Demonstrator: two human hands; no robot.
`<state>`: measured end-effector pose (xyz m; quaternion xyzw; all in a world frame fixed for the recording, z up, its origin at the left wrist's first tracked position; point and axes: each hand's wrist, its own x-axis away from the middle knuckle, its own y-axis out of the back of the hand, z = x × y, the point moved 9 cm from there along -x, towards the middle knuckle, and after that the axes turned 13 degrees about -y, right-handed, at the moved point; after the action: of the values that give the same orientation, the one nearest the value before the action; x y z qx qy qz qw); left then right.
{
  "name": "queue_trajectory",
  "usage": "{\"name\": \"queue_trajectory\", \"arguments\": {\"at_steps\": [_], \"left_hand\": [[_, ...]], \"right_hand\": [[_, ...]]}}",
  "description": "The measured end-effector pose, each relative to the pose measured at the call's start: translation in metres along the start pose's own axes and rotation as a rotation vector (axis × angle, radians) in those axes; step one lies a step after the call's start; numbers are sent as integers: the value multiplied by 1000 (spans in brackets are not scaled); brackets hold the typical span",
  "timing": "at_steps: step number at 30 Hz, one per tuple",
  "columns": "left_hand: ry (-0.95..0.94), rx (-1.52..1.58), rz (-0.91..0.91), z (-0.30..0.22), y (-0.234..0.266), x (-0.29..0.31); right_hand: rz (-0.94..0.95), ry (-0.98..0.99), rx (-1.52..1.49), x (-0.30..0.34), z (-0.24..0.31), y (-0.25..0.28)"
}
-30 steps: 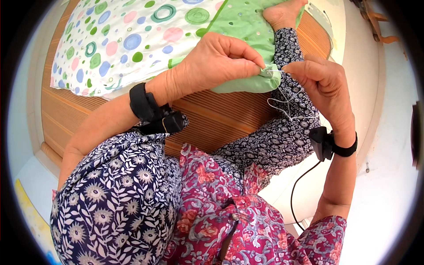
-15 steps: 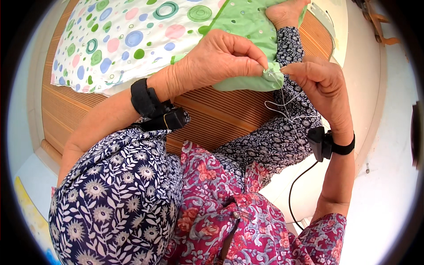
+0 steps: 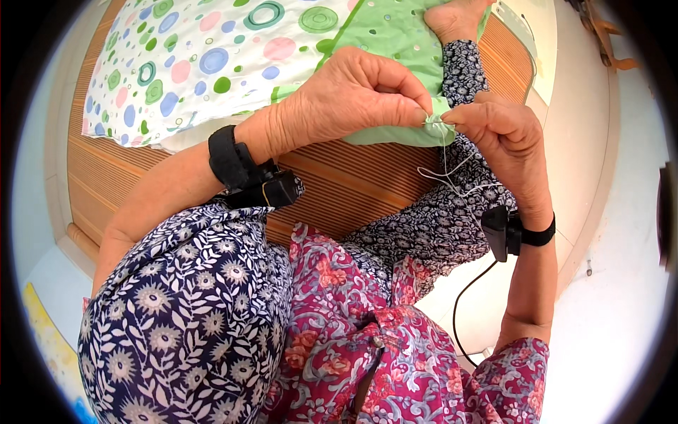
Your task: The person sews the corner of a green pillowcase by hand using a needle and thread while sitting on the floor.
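Note:
A green piece of cloth, the border of a large dotted quilt cover, is bunched up at its corner. My left hand pinches that corner between thumb and forefinger. Close against it on the right, my right hand is closed in a pinch, its fingertips almost touching the cloth. Between those fingertips is a thin sewing needle, mostly hidden. White thread hangs from the cloth in loose loops over my patterned trouser leg.
Under the quilt cover lies a brown striped mat. My outstretched leg runs along the right, with the bare foot beside the green border. A black cable hangs from the device on my right wrist.
My right hand has moved slightly left and down, closing the small gap to the cloth. The thread loops have shifted a little left. My left hand keeps its pinch.

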<state>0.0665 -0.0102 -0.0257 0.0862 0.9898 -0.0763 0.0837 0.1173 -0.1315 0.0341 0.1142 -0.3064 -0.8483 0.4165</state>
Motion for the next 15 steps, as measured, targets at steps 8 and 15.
{"name": "queue_trajectory", "arguments": {"at_steps": [8,15], "left_hand": [[68,43,-81,1,0,0],[96,7,-133,-1,5,2]], "right_hand": [[62,-81,-16,7,-6,5],[39,-117,-35,5,-10,8]]}}
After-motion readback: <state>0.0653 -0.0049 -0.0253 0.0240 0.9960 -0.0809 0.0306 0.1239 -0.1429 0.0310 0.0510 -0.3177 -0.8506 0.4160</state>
